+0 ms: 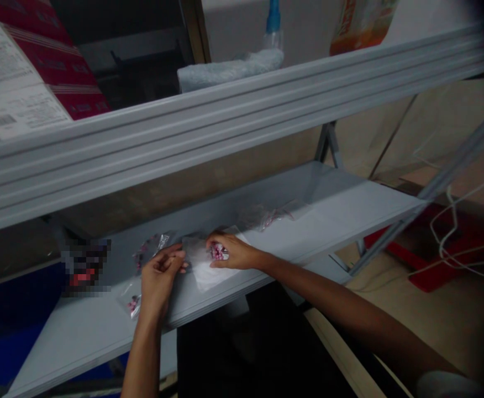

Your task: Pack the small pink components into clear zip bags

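My right hand (238, 253) curls its fingers around a small bunch of pink and dark beads (219, 252), just above a clear plastic bag (209, 276) lying on the grey shelf. To the left, my left hand (161, 270) is closed with thumb and fingers together near the bag's left edge; what they pinch, if anything, is hidden. Behind that hand lies another clear bag (140, 253) with dark and pink beads inside. A smaller bag with pink beads (133, 304) lies beside my left wrist.
Further right on the lower shelf (341, 204) lie more clear bags (267, 218). An upper shelf edge (225, 105) crosses above my hands, bearing boxes (55, 61) and a blue-capped bottle (273, 25). A blurred-out patch (87, 268) covers something at left. White cables (449, 237) hang at right.
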Demonstrator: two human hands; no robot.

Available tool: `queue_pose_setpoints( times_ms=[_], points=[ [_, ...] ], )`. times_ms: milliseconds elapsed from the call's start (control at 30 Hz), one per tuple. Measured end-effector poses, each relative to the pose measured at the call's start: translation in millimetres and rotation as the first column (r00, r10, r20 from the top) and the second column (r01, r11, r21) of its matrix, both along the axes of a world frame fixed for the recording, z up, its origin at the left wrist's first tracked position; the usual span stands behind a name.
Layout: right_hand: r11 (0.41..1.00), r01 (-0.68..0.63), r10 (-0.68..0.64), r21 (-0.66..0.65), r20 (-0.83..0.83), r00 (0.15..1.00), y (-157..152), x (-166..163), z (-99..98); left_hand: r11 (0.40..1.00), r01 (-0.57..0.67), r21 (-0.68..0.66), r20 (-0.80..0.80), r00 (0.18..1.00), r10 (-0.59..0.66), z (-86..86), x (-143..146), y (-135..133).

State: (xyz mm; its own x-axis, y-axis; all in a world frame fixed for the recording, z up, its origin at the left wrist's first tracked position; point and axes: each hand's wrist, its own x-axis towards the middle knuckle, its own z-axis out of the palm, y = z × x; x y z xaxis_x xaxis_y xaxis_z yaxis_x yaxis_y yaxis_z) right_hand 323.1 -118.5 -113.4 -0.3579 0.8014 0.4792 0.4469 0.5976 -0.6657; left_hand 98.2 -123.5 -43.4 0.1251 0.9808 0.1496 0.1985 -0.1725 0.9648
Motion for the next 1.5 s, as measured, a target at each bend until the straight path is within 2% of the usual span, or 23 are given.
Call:
queue_pose_setpoints(
  times_ms=[133, 233, 333, 433, 533, 567, 633, 700, 800, 833, 900, 1000, 1100, 1167, 1233, 1333, 1400, 1433, 1500],
  points=[
    [1.0, 0.008, -0.008, 0.01, -0.015, 1.0, 0.0, 1.2, 0.6, 0.997, -0.054, 0.059, -0.074, 0.996, 0.058, -1.1, -11.6, -4.2],
    [0.999, 0.013, -0.012, 0.031, -0.055, 0.998, -0.9, 2.9, 1.4, 0.98, -0.127, 0.152, -0.26, 0.952, 0.164, -5.9, -32.1, -9.6],
    [0.999, 0.013, -0.011, 0.035, -0.07, 0.997, -1.8, 3.0, 1.2, 0.945, -0.193, 0.265, -0.49, 0.817, 0.304, -11.1, -58.0, -14.5],
    [0.999, 0.025, -0.021, 0.041, -0.085, 0.996, -2.5, -0.1, 1.5, 0.924, -0.173, 0.342, -0.644, 0.672, 0.364, -13.8, -81.6, -17.3],
    [0.994, 0.081, -0.069, 0.076, -0.147, 0.987, -5.0, -0.3, 8.6, 0.923, -0.109, 0.37, -0.752, 0.548, 0.366, -14.0, -101.3, -17.2],
    [0.988, 0.115, -0.097, 0.102, -0.169, 0.981, -6.6, 2.4, 13.0, 0.932, -0.084, 0.353, -0.773, 0.534, 0.341, -13.9, -107.5, -16.7],
    [0.961, 0.215, -0.18, 0.172, -0.198, 0.964, -11.5, 14.5, 23.5, 0.959, -0.024, 0.282, -0.793, 0.557, 0.247, -14.2, -119.6, -15.0],
    [0.903, 0.358, -0.313, 0.238, -0.208, 0.927, -17.8, 35.4, 32.8, 0.977, 0.029, 0.21, -0.788, 0.597, 0.152, -15.3, -130.8, -13.2],
    [0.733, 0.626, -0.572, 0.267, -0.254, 0.779, -26.1, 75.0, 37.8, 0.983, 0.054, 0.175, -0.771, 0.628, 0.103, -17.2, -142.5, -11.0],
    [0.693, 0.67, -0.624, 0.266, -0.245, 0.742, -27.8, 87.3, 36.6, 0.983, 0.045, 0.179, -0.766, 0.633, 0.111, -17.5, -144.5, -10.4],
    [0.662, 0.706, -0.681, 0.252, -0.191, 0.706, -29.4, 106.9, 31.1, 0.978, 0.006, 0.207, -0.756, 0.635, 0.156, -17.2, -145.4, -9.8],
    [0.672, 0.7, -0.696, 0.24, -0.115, 0.708, -29.5, 121.5, 19.7, 0.942, -0.115, 0.316, -0.708, 0.632, 0.314, -15.1, -140.8, -11.4],
    [0.699, 0.672, -0.679, 0.243, -0.07, 0.731, -29.3, 124.6, 11.1, 0.858, -0.244, 0.453, -0.617, 0.608, 0.499, -11.2, -132.5, -17.8],
    [0.725, 0.646, -0.659, 0.238, -0.032, 0.751, -29.6, 125.4, 9.5, 0.809, -0.328, 0.488, -0.553, 0.601, 0.577, -6.4, -126.4, -24.5],
    [0.72, 0.652, -0.666, 0.236, -0.028, 0.745, -31.0, 126.2, 12.7, 0.789, -0.432, 0.438, -0.483, 0.627, 0.611, 1.0, -119.7, -32.2],
    [0.63, 0.733, -0.724, 0.256, -0.15, 0.674, -38.3, 120.0, 28.3, 0.76, -0.578, 0.298, -0.336, 0.682, 0.65, 15.3, -105.9, -44.5],
    [0.599, 0.757, -0.712, 0.26, -0.259, 0.652, -49.5, 102.6, 44.2, 0.745, -0.616, 0.256, -0.203, 0.719, 0.665, 23.2, -91.9, -54.3],
    [0.622, 0.741, -0.677, 0.252, -0.302, 0.671, -57.3, 88.4, 52.5, 0.746, -0.614, 0.258, -0.14, 0.74, 0.658, 25.6, -83.0, -60.1],
    [0.754, 0.629, -0.553, 0.19, -0.332, 0.764, -76.1, 50.4, 67.2, 0.769, -0.571, 0.288, -0.083, 0.785, 0.614, 25.7, -61.0, -74.2]
  ],
)
